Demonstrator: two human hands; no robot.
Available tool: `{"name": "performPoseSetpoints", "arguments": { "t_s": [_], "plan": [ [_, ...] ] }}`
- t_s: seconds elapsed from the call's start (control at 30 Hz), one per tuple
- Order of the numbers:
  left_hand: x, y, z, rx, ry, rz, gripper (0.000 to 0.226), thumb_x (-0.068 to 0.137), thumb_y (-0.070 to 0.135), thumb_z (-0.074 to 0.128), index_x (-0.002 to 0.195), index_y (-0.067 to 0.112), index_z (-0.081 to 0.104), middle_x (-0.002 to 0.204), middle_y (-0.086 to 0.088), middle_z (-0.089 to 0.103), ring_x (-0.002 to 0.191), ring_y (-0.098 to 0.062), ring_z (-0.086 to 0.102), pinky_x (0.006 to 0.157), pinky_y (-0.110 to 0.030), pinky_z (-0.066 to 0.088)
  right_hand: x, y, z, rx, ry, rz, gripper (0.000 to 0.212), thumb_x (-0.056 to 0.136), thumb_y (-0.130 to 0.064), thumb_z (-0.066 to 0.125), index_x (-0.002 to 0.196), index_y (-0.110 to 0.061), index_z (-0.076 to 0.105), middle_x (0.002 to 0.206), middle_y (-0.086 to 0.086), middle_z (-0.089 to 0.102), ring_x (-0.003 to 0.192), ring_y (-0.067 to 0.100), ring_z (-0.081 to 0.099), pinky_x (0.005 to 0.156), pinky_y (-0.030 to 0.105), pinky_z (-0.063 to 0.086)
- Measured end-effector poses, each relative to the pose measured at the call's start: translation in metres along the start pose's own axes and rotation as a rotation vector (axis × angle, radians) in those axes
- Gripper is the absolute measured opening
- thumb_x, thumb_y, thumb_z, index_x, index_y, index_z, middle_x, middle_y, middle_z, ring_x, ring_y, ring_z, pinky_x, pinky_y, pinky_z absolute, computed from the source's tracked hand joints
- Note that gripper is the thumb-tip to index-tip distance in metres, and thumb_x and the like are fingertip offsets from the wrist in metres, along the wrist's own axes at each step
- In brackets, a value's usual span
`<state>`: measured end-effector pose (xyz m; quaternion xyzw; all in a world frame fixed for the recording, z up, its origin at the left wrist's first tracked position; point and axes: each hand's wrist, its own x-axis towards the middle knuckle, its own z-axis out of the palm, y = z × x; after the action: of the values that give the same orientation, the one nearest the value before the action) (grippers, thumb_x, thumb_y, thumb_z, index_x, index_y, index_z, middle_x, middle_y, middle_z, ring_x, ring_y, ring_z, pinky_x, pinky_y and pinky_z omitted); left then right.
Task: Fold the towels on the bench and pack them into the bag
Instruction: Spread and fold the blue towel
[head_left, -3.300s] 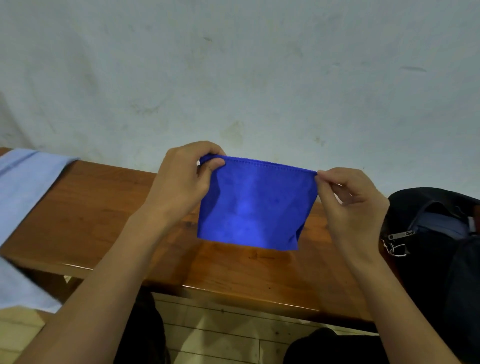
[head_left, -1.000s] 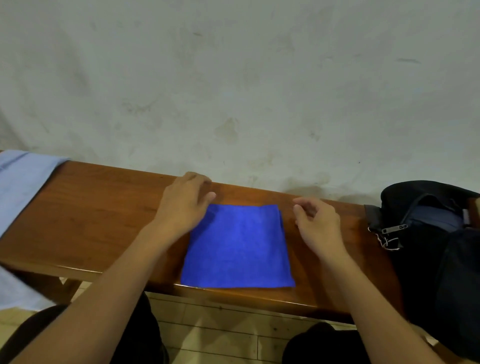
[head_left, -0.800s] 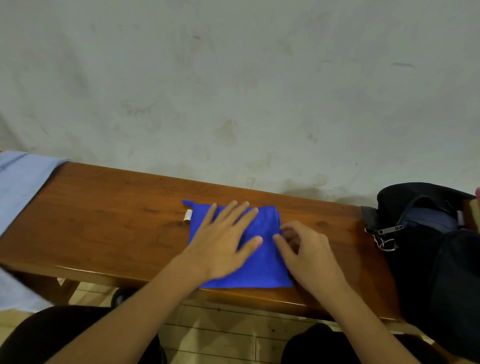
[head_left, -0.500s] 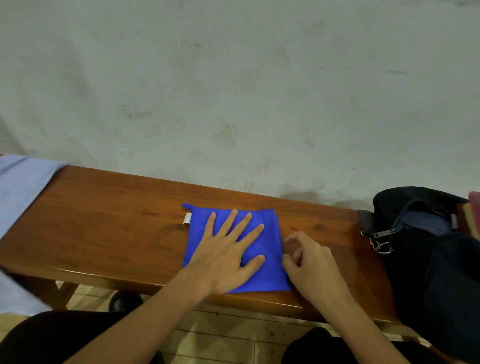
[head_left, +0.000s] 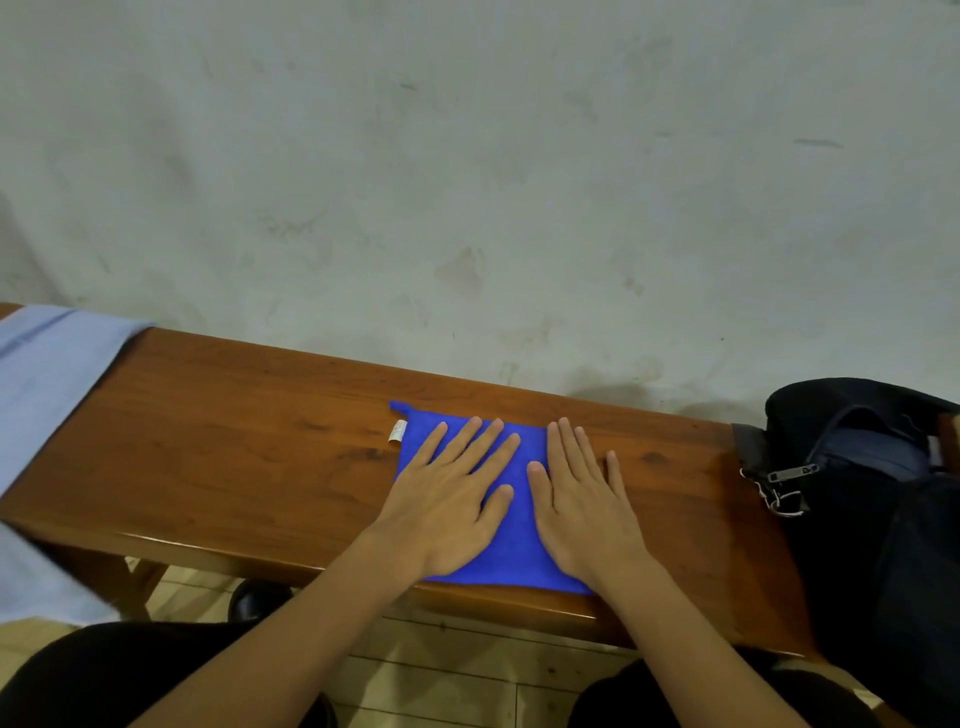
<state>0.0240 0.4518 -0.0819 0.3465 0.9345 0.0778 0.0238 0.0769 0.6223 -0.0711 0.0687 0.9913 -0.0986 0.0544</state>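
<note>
While both hands are lying flat on it, the folded blue towel (head_left: 511, 525) is sitting on the wooden desk (head_left: 234, 457), close to the near edge and a little right of the desk's middle. The left hand (head_left: 449, 501) is pressing on the towel's left half with its fingers straight and spread, pointing away toward the wall (head_left: 467, 156); its grip is fully open, curling round nothing. The right hand (head_left: 584, 506) is lying palm down just beside it, thumb nearly touching the left thumb, fingers straight and close together; its grip is likewise fully open, and its outer fingers are reaching past the towel's right edge onto bare wood. A small blue loop and a white label (head_left: 397, 432) are sticking out at the towel's far left corner. The towel's near edge is running almost along the desk's front edge.

At the right end of the desk a black bag (head_left: 872, 499) is standing, well apart from the towel, its top unzipped with a dark blue lining showing and a metal zipper pull (head_left: 792, 473) hanging on its left side. Over the left end of the desk a pale blue cloth (head_left: 47, 384) is draping down past the front edge. Below the desk, wooden floorboards (head_left: 467, 670) and the person's dark-clad legs are showing
</note>
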Motion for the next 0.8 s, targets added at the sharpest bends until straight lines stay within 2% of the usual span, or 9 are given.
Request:
{"name": "performPoseSetpoints", "arguments": {
  "t_s": [0.1,0.2,0.3,0.4,0.5,0.6,0.7,0.77,0.8],
  "plan": [
    [-0.003,-0.019,-0.003,0.001,-0.011,-0.095,0.074,0.087,0.064,-0.01,0.154,0.033,-0.013,0.163,0.008,-0.014,0.148,-0.011,-0.019,0.123,-0.038,-0.01,-0.005,-0.003,-0.005,-0.017,-0.046,0.069,0.082,0.092,-0.063,-0.008,0.156,-0.012,-0.014,0.166,0.004,-0.014,0.153,0.016,-0.011,0.122,0.038,-0.006],
    [-0.012,-0.039,-0.01,-0.05,0.014,-0.211,0.087,0.082,0.072,-0.005,0.158,0.029,0.0,0.165,0.007,-0.001,0.151,-0.012,-0.009,0.123,-0.041,-0.005,-0.018,-0.005,-0.016,-0.033,-0.005,0.137,0.085,0.097,-0.063,0.013,0.158,-0.006,-0.004,0.166,0.008,0.009,0.153,0.021,0.008,0.121,0.032,0.02],
    [-0.018,-0.054,-0.025,-0.296,0.117,-0.301,0.086,0.083,0.075,0.042,0.149,0.022,0.034,0.151,0.003,0.04,0.14,-0.015,0.033,0.118,-0.038,0.026,-0.023,-0.004,-0.022,0.148,0.089,0.153,0.069,0.1,-0.047,0.051,0.152,-0.011,0.026,0.143,0.002,0.049,0.131,0.02,0.046,0.095,0.029,0.049],
    [-0.016,-0.057,-0.038,-0.464,0.111,-0.404,0.068,0.081,0.045,0.076,0.139,0.022,0.049,0.131,0.001,0.057,0.121,-0.017,0.051,0.097,-0.032,0.045,-0.018,-0.001,-0.022,0.398,0.155,0.169,0.028,0.091,-0.037,0.068,0.111,-0.019,0.059,0.102,-0.004,0.065,0.088,0.013,0.061,0.064,0.022,0.047],
    [-0.014,-0.054,-0.04,-0.451,0.104,-0.492,0.052,0.083,0.04,0.075,0.127,0.019,0.057,0.1,0.006,0.061,0.091,-0.012,0.058,0.07,-0.023,0.048,-0.014,0.001,-0.018,0.497,0.146,0.177,0.023,0.087,-0.033,0.071,0.08,-0.013,0.061,0.075,0.001,0.063,0.067,0.016,0.061,0.055,0.032,0.049],
    [-0.015,-0.052,-0.036,-0.427,0.198,-0.542,0.055,0.088,0.039,0.07,0.135,0.019,0.048,0.081,0.007,0.062,0.076,-0.007,0.058,0.065,-0.023,0.047,-0.014,0.004,-0.02,0.607,0.172,0.146,0.024,0.091,-0.032,0.069,0.081,-0.011,0.062,0.075,0.001,0.064,0.068,0.017,0.061,0.054,0.025,0.045],
    [-0.016,-0.043,-0.038,-0.38,0.223,-0.561,0.066,0.091,0.049,0.06,0.145,0.022,0.033,0.099,0.001,0.066,0.088,-0.014,0.064,0.077,-0.033,0.055,-0.014,0.001,-0.023,0.826,0.225,0.077,0.017,0.096,-0.027,0.064,0.087,-0.013,0.059,0.081,0.002,0.065,0.072,0.018,0.062,0.059,0.028,0.049],
    [-0.019,-0.029,-0.04,-0.34,0.29,-0.497,0.06,0.092,0.055,0.056,0.141,0.026,0.037,0.121,0.004,0.057,0.104,-0.015,0.059,0.08,-0.031,0.053,-0.015,-0.004,-0.028,0.968,0.247,0.056,0.011,0.097,-0.026,0.062,0.093,-0.016,0.061,0.085,0.003,0.068,0.077,0.02,0.066,0.067,0.039,0.056],
    [-0.021,-0.02,-0.04,-0.366,0.353,-0.441,0.053,0.091,0.056,0.055,0.135,0.028,0.043,0.12,0.009,0.053,0.104,-0.012,0.057,0.079,-0.029,0.051,-0.015,-0.007,-0.031,1.018,0.262,0.055,0.009,0.097,-0.026,0.062,0.096,-0.017,0.061,0.087,0.002,0.069,0.078,0.021,0.068,0.068,0.041,0.057]
  ]
}}
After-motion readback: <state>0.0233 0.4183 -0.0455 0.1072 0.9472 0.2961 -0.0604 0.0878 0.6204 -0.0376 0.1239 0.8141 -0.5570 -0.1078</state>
